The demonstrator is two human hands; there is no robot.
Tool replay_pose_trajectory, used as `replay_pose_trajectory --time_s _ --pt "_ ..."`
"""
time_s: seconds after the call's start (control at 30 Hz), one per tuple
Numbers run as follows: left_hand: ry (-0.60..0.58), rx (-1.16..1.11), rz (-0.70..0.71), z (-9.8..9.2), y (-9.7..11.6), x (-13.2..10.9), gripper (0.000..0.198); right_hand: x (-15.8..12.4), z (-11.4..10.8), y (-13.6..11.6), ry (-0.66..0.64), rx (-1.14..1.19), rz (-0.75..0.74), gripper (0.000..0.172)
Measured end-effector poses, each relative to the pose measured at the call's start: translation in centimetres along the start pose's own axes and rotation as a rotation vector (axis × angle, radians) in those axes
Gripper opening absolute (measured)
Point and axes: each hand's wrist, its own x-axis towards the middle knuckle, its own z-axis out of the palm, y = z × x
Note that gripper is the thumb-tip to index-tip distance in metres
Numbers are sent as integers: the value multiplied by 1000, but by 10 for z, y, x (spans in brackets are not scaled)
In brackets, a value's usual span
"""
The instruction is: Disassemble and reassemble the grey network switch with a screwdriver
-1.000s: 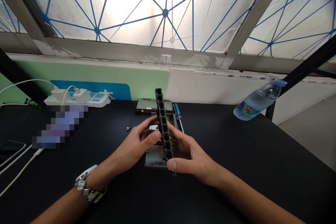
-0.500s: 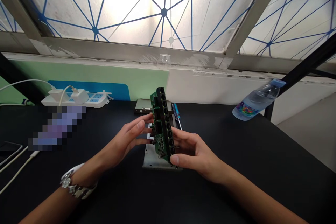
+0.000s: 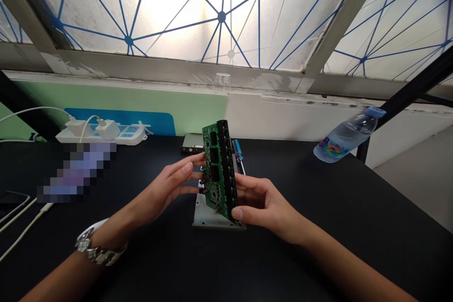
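Note:
A green circuit board [image 3: 213, 184] with a row of black ports along its right side is held upright and slightly tilted. My right hand [image 3: 262, 203] grips its lower right edge, thumb in front and fingers behind. At its left edge, my left hand [image 3: 173, 181] steadies the board with outstretched fingertips that partly disappear behind it; the thumb stays off the board. Beneath and behind the board lies a grey metal plate [image 3: 208, 219], largely covered from view. A screwdriver [image 3: 238, 152] with a blue handle lies just beyond my right hand.
A flat metal box [image 3: 191, 143] sits at the back of the black table [image 3: 283, 269]. A water bottle [image 3: 345, 137] leans on a black post at right. The white power strip [image 3: 129, 138], plugs and cables [image 3: 26, 236] occupy the left side, near a blurred-out object [image 3: 79, 170].
The board has turned so that more of its green component face shows, and its top has shifted slightly right. My left hand has moved a little left.

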Motion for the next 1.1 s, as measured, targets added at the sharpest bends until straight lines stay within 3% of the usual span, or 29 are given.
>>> replay_pose_trajectory --time_s 0.27,0.57,0.77,0.93,1.1 --pt "108 104 -93 -17 6 -1 50 0 -5 -2 102 -45 14 47" --pt "1 171 -73 -24 23 -7 51 7 -8 7 233 -123 -16 47" --pt "-52 120 -24 -8 19 -8 58 8 -5 8 256 -185 -16 45" --pt "-75 84 19 23 3 -7 66 10 1 8 260 -141 -15 46" --pt "-25 337 77 45 -10 -9 71 8 10 7 286 -175 17 34"
